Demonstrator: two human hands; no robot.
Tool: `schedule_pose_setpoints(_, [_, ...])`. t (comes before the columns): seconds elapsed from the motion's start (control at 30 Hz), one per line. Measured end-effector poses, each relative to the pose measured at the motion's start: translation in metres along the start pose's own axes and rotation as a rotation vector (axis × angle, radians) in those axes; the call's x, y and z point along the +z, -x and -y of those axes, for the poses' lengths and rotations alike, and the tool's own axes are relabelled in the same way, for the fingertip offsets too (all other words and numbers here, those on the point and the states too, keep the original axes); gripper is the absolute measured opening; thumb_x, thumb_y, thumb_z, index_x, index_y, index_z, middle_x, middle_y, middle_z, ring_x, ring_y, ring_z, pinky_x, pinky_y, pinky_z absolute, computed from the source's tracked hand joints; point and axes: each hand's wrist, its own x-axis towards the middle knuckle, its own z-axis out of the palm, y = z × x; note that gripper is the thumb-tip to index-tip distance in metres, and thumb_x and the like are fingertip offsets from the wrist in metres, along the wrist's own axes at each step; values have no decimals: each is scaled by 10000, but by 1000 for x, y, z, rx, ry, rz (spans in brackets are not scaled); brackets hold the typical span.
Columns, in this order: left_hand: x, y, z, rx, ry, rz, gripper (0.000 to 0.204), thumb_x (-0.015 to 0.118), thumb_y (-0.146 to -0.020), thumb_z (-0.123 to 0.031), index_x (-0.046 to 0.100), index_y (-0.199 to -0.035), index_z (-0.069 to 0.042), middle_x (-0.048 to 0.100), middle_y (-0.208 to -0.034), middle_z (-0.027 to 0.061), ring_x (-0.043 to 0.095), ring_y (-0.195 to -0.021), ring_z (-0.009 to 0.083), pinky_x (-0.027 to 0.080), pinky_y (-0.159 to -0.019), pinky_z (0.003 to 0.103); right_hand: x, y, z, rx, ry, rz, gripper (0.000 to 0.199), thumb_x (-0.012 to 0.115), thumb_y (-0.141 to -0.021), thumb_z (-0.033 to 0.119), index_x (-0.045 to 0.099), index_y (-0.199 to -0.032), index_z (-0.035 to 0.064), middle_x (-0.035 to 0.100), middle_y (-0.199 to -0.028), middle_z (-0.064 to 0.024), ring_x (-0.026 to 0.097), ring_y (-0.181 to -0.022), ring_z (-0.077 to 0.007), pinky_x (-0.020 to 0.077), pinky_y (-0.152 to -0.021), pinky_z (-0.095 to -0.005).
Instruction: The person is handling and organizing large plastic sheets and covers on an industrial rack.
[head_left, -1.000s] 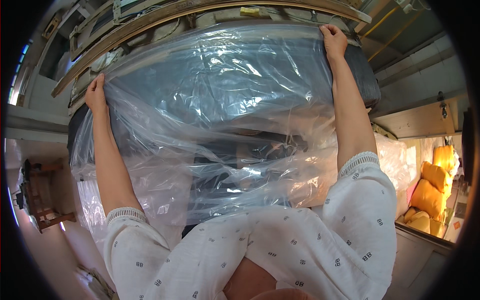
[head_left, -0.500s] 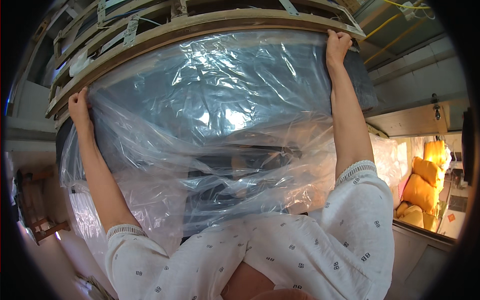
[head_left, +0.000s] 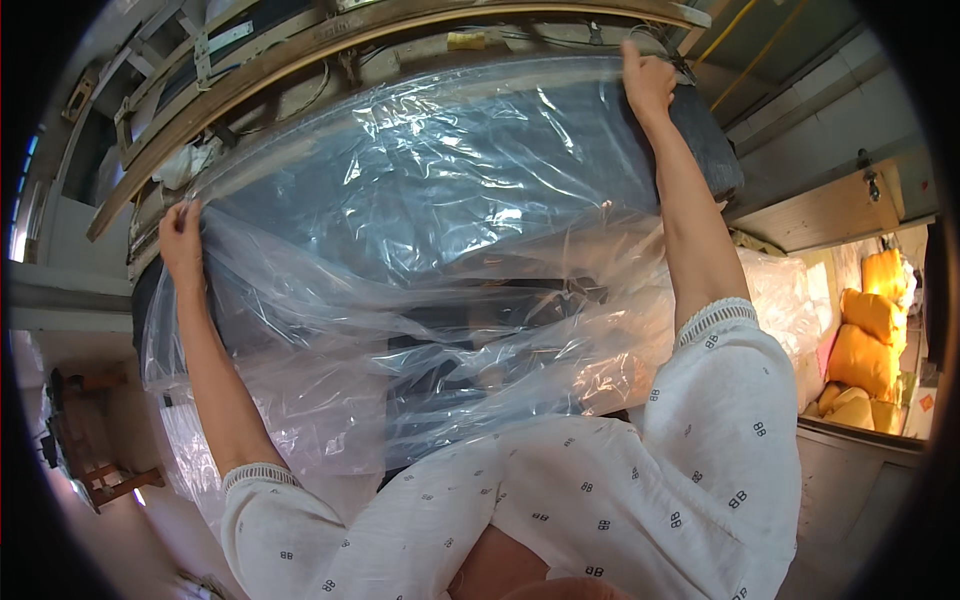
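Note:
A large sheet of clear plastic film (head_left: 430,215) is spread out in front of me, wrinkled and shiny, over a dark flat surface. My left hand (head_left: 182,245) is closed at its far left corner, thumb and fingers pinched together on the edge. At the far right corner, my right hand (head_left: 650,85) is closed on the film, with one digit pointing up. Between the hands the far edge runs fairly straight. Nearer to me the film hangs in loose folds down to my body.
Beyond the film's far edge runs a long wooden bar (head_left: 400,25), part of a slatted frame with metal brackets (head_left: 207,55). Cords lie in the gap behind the film. A hinged wooden panel (head_left: 830,205) is at right, with yellow bundles (head_left: 865,345) past an opening.
A gap has opened between the wooden bar and the film's far edge. My left hand has shifted right and slightly nearer; my right hand has moved a little left.

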Motion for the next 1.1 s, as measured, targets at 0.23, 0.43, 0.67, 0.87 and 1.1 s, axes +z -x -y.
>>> schedule_pose_setpoints(0.23, [-70,25,-26,-377,395,294,391,660,-795,-284,569,-1076,-28,593,-987,38,539,-892,113,417,-765,227,-51,41,-45,-544,-206,144,249,664,-723,315,650,-789,75,608,-912,-53,532,-913,-236,389,-840,-324])
schedule_pose_setpoints(0.43, [-22,62,-97,-144,344,469,361,604,-766,-332,621,-988,-48,611,-960,118,589,-863,215,465,-752,326,-142,50,-50,-630,222,-14,244,649,-763,224,606,-905,30,598,-872,-105,559,-814,-233,436,-750,-330])
schedule_pose_setpoints(0.67, [120,49,-284,152,895,181,193,675,-661,-209,642,-782,-62,588,-794,118,575,-786,278,454,-710,346,-121,197,93,-926,-511,652,283,498,-875,95,473,-1148,28,482,-1121,-96,493,-963,-198,372,-873,-275])
schedule_pose_setpoints(0.87, [-42,78,-249,341,726,8,540,626,-716,-114,431,-1217,-69,477,-1168,158,445,-1112,329,372,-941,371,-84,180,36,-886,-45,769,457,337,-922,265,335,-1336,70,266,-1408,-133,269,-1281,-303,233,-1030,-375])
schedule_pose_setpoints(1.1, [-200,182,-5,-351,138,-220,524,666,-740,-159,442,-1192,-17,518,-1122,109,488,-1056,210,383,-909,325,-84,161,17,-839,-16,469,306,435,-866,115,506,-1141,1,455,-1245,-173,414,-1164,-317,308,-971,-372])
